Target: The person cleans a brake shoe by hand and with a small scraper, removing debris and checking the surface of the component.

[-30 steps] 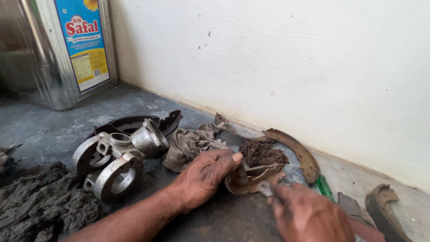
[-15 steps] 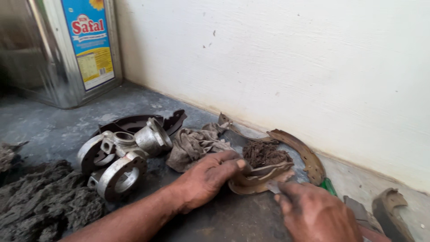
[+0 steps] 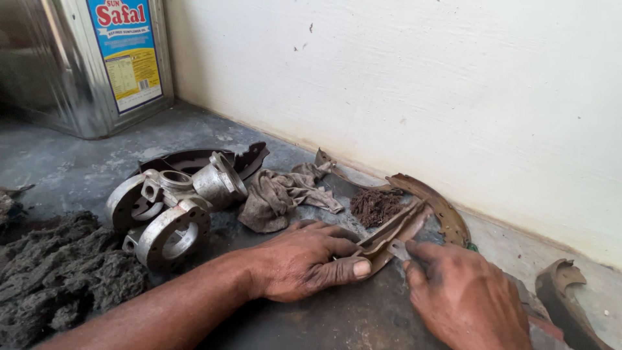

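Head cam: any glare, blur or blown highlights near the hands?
Head view: soft, even daylight, no hard shadows. The pale plastered wall is bright but keeps its texture. Mild sheen on the square silver metal tin and the grey cast-metal housing. The left hand, right hand and curved rusty brake shoe are sharp; no motion blur.

The floor (image 3: 78, 168) is viewed from a single head camera, angled steeply down, close, facing the wall (image 3: 421, 84).

Square metal tin (image 3: 78, 65) top left by wall; blue-yellow label (image 3: 127, 48).
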